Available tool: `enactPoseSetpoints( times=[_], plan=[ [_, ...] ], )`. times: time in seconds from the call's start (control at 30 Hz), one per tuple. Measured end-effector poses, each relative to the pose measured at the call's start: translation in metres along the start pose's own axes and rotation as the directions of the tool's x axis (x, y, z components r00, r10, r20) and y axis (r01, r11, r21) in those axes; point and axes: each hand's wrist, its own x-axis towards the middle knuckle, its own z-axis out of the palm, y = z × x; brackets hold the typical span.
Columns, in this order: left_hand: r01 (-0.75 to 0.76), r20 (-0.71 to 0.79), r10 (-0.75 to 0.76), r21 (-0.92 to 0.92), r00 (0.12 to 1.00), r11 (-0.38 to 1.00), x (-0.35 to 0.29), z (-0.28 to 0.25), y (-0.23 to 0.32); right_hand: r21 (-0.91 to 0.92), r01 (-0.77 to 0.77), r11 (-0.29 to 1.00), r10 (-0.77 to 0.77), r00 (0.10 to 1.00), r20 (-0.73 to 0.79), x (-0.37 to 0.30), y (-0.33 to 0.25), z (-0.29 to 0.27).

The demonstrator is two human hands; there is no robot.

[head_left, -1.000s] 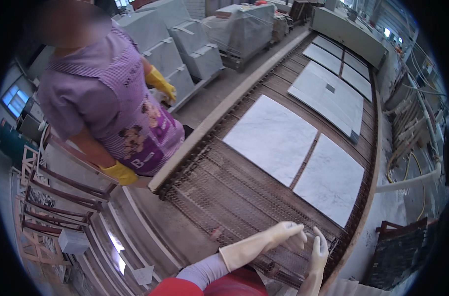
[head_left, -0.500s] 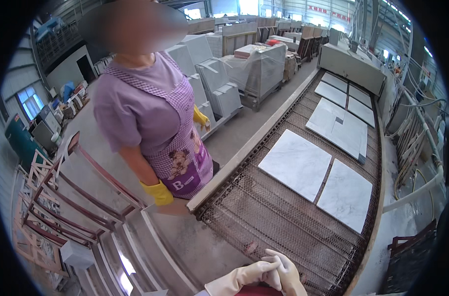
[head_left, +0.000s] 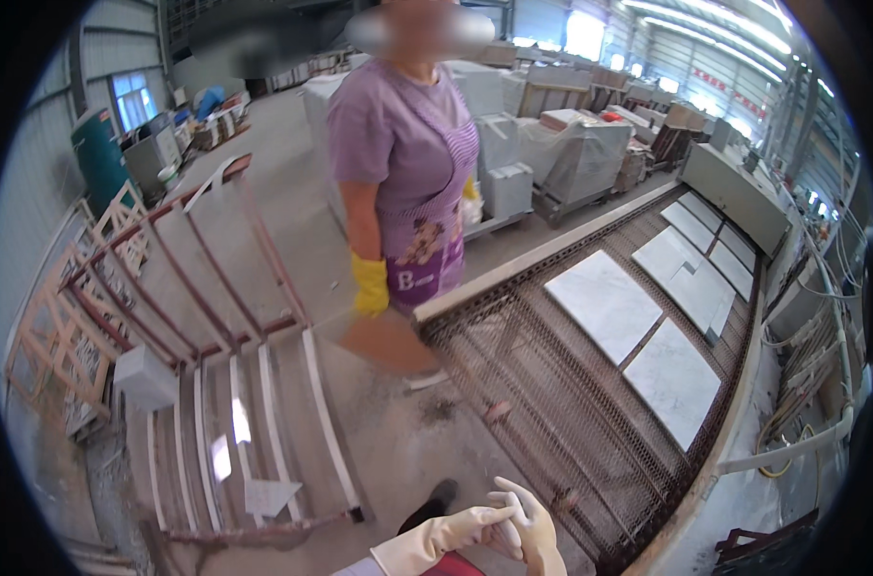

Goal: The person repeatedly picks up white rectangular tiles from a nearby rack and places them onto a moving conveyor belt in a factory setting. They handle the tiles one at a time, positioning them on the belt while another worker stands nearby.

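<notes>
Both my hands wear cream rubber gloves and meet in front of me at the lower edge. My left hand [head_left: 458,528] lies across with its fingers closed against the inner side of my right hand [head_left: 535,528]. The right hand's upper fingers are stretched out, pointing up and left. No tool or slab shows in either hand. Nearest to them is the mesh conveyor [head_left: 532,437]. Farther up it lie pale marble slabs: a squarish one [head_left: 604,305], a near one [head_left: 674,379] and several beyond, one with a cut-out corner.
A person [head_left: 403,173] in a purple apron and yellow gloves stands left of the conveyor. A dark red metal rack [head_left: 191,230] with pale floor rails [head_left: 278,432] is at left, beside a white block [head_left: 146,376]. A machine housing [head_left: 739,197] spans the conveyor's far end.
My view has swung left and down, so the rack and floor show more and the scene shifts right. My hands stay together. The person now appears farther off.
</notes>
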Motion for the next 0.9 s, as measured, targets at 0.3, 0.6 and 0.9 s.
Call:
enactPoseSetpoints(
  times=[0.3,0.6,0.9],
  plan=[
    [0.051,-0.164,-0.039,0.071,0.986,0.996,-0.056,0.040,-0.123,-0.041,-0.117,0.992,0.118,0.992,0.036,-0.098,0.086,0.023],
    [-0.007,-0.438,0.063,0.127,0.897,0.992,-0.194,0.014,-0.168,-0.358,-0.043,0.933,0.108,0.981,0.163,-0.119,0.104,0.115],
    [-0.491,-0.805,0.372,0.118,0.462,0.863,-0.451,0.003,-0.279,-0.584,0.371,0.722,0.069,0.801,0.594,-0.170,0.102,0.348]
  ],
)
